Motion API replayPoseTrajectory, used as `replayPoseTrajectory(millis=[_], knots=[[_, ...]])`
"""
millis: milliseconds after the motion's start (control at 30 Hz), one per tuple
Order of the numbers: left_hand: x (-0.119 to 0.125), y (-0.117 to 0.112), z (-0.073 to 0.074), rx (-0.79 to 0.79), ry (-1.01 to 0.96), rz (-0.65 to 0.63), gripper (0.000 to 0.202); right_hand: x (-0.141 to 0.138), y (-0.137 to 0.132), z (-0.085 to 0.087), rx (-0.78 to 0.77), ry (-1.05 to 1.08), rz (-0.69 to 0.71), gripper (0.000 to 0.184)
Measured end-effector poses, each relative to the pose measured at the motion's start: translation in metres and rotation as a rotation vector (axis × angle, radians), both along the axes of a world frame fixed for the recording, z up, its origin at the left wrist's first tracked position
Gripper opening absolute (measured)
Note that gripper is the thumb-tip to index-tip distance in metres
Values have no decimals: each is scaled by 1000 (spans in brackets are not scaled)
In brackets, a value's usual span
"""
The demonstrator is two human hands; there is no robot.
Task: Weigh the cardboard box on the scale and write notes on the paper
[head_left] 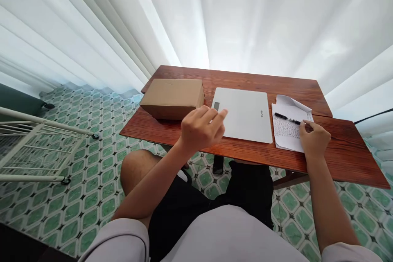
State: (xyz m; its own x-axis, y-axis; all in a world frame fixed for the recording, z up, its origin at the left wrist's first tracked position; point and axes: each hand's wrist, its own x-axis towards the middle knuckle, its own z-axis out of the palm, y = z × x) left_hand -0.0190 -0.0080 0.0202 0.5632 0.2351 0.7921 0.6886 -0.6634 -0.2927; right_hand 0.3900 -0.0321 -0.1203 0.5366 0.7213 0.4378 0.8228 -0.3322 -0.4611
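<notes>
A flat white scale (245,114) with a small dark display lies in the middle of the brown wooden table (337,147). My left hand (201,127) hovers over the scale's near left corner, fingers loosely curled and empty. A closed cardboard box (172,97) sits to the left of the scale. On the right lies a printed white paper (288,131) with a black pen (287,118) on top. My right hand (313,139) rests on the paper's right edge, fingertips next to the pen's tip, not gripping it.
White curtains (215,16) hang right behind the table. A white metal rack (33,147) stands on the green patterned floor tiles at the left. My knees and black shorts are under the table's near edge.
</notes>
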Motion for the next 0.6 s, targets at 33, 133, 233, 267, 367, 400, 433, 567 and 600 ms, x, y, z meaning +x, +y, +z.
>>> replayPoseTrajectory(millis=[33,133,233,267,367,400,433,567,600], knots=[[-8,2,5,-16,-30,48,27,-1,0,1,-3,-34,-18,41],[-35,8,13,-57,-117,187,25,-3,-2,3,18,-100,-24,50],[-63,15,14,-104,-202,284,25,-6,-2,4,70,-156,6,54],[-72,18,13,-112,-234,305,24,-7,-3,3,73,-189,20,55],[-98,23,9,-140,-334,377,25,-8,-3,3,45,-310,69,54],[-105,24,8,-156,-364,406,26,-8,-3,3,35,-345,80,54],[-112,24,7,-178,-391,436,27,-8,-3,4,26,-373,85,54],[-134,24,5,-250,-477,526,31,-11,-3,9,-10,-414,56,52],[-139,24,5,-262,-499,538,31,-13,-2,12,-9,-415,47,52]])
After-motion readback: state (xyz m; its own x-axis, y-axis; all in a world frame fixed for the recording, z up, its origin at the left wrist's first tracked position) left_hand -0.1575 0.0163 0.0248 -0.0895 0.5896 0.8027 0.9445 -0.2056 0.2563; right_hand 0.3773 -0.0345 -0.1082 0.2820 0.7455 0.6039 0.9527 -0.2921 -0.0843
